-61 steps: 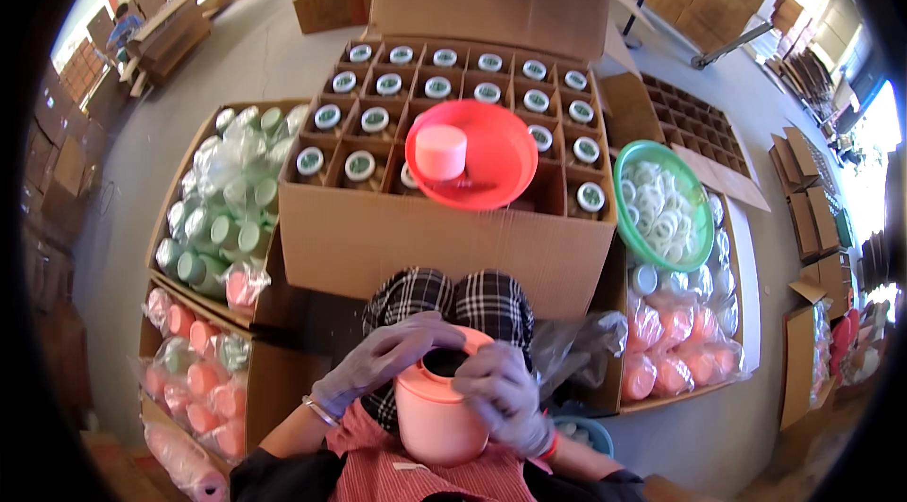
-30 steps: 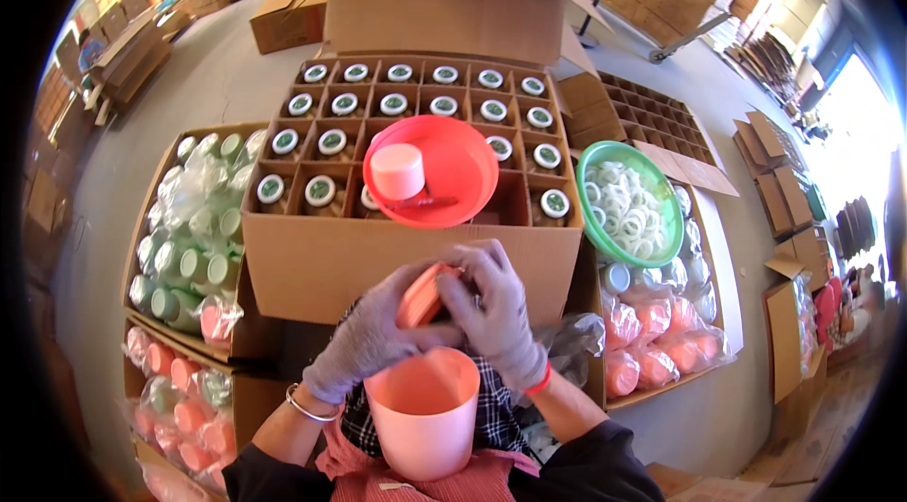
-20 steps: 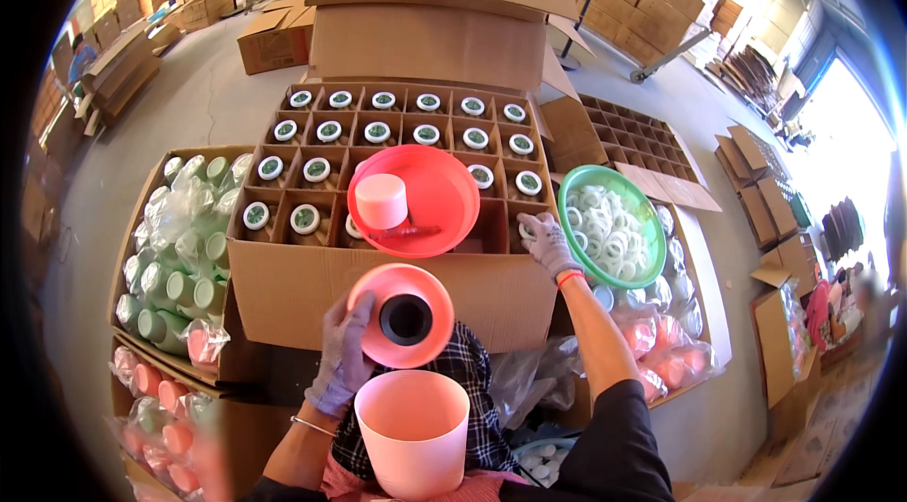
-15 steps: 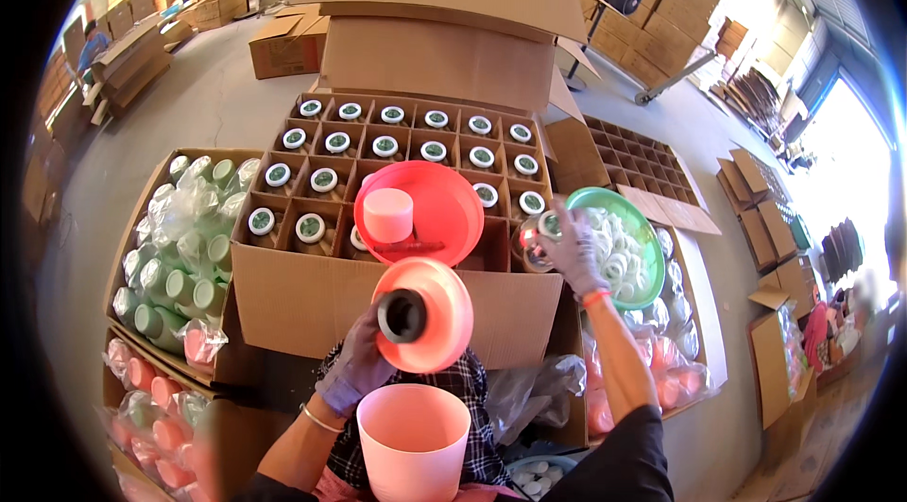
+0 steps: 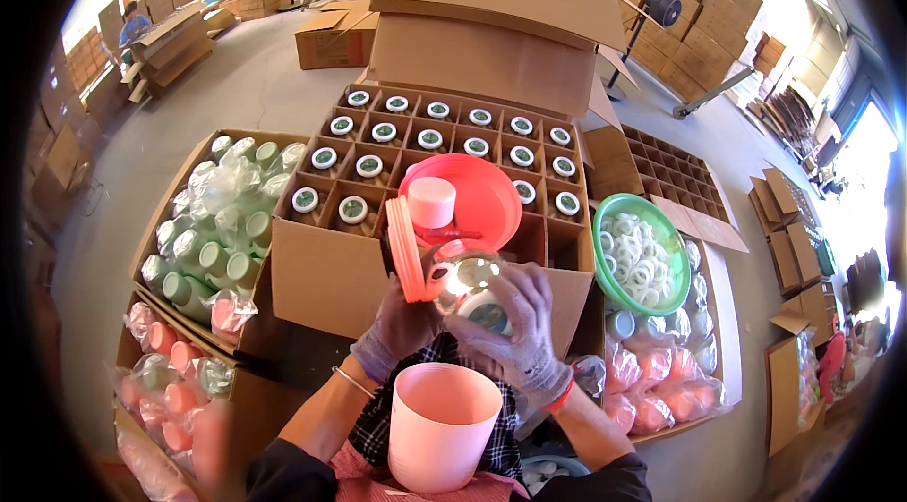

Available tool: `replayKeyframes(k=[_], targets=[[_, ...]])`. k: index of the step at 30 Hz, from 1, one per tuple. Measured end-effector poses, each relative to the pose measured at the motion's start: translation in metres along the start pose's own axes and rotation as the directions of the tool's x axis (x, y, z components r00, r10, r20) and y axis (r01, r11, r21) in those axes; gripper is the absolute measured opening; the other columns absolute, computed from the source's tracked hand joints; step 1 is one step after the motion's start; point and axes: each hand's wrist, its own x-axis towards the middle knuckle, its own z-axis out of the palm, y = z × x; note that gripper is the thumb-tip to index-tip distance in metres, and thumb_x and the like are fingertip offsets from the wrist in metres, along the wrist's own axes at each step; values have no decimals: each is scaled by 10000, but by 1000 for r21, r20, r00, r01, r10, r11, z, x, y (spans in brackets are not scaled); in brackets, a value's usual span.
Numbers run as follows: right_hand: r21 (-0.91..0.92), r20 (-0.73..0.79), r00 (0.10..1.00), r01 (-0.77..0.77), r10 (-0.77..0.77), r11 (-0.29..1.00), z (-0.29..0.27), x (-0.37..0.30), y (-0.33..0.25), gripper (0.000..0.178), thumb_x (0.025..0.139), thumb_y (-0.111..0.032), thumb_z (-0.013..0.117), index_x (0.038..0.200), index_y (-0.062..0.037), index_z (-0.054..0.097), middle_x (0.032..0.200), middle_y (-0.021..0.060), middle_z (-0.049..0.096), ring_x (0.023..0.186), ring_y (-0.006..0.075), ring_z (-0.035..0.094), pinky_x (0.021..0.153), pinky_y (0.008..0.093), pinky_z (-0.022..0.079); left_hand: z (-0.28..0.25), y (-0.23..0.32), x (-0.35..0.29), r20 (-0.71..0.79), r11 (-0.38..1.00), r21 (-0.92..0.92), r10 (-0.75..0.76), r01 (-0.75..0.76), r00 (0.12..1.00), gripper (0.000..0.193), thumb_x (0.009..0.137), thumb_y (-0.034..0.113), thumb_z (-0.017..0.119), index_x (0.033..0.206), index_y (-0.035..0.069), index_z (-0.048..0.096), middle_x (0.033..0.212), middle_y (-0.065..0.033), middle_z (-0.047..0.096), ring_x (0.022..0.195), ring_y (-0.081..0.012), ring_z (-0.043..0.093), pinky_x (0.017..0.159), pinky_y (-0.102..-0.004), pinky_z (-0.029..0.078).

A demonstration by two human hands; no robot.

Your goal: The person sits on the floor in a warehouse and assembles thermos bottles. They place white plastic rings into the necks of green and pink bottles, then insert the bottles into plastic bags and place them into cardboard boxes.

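"Two grey-gloved hands at work; what does each hold?"

"The left hand [image 5: 399, 323] is closed on the lower edge of a coral-pink, ridged plastic collar [image 5: 404, 255], turned edge-on; some of its fingers are hidden. The right hand [image 5: 521, 332] curls around a shiny silver, rounded flask liner [image 5: 470, 273]."

"Are those two pieces touching?"

"They overlap in front of the carton, but I cannot tell whether they touch."

"And the pale-pink, open plastic cup [image 5: 444, 445]?"

"In the lap, mouth up, between the forearms."

"What lies beyond the hands?"

"A brown cardboard divided carton [image 5: 316, 275], with round white-and-green tops [image 5: 353, 209] showing in its compartments. A round red plastic bowl [image 5: 496, 200] sits on it, holding a short pink cylinder [image 5: 431, 203]. Just beside the carton's right side is a green plastic basket [image 5: 601, 261] of white rings [image 5: 642, 258]."
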Motion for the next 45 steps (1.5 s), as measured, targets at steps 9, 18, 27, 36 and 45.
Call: replayKeyframes(k=[9, 18, 27, 36, 45], targets=[[482, 281, 960, -138, -3, 865, -14, -19, -19, 516, 824, -247, 711, 1298, -78, 596, 1440, 211, 425, 1273, 426, 438, 1091, 547, 310, -11, 20, -10, -69, 945, 233, 253, -230, 965, 641, 840, 221, 744, 1367, 10, 446, 1245, -121, 594, 1122, -234, 597, 981, -358, 484], [599, 576, 789, -584, 212, 547, 12, -38, -25, 807, 782, -397, 800, 1416, -34, 458, 1445, 198, 414, 1340, 362, 423, 1098, 434, 371, -35, 19, -90, 114, 882, -429, -160, 194, 981, 207, 951, 206, 604, 891, 8, 621, 1330, -217, 545, 1263, -325, 510, 1100, -431, 376], [350, 879, 475, -710, 49, 611, 17, -20, -21, 514, 817, -414, 747, 1129, -22, 632, 1143, 143, 640, 1050, 268, 626, 885, 348, 491, -150, -51, -23, -633, 853, -474, -501, 217, 589, 593, 960, 648, 386, 1045, 99, 593, 726, -42, 628, 570, -157, 616, 501, -268, 528], [394, 729, 553, -821, 404, 414, 20, -28, -42, 273, 909, -268, 641, 862, 0, 619, 804, 68, 637, 688, 146, 604, 622, 290, 489, -153, -67, 17, -435, 669, -698, -680, 255, 591, 540, 933, 501, 604, 1255, 76, 518, 1124, -98, 630, 962, -248, 663, 875, -391, 566], [637, 542, 344, -764, 767, -107, 31, -52, -49, 192, 971, -90, 533, 1100, 31, 608, 948, 50, 641, 828, 98, 631, 770, 257, 533, -34, 76, -25, 585, 835, 530, -486, 147, 649, 507, 933, 292, 633, 1351, 34, 506, 1117, -165, 648, 1019, -273, 642, 905, -350, 501]])
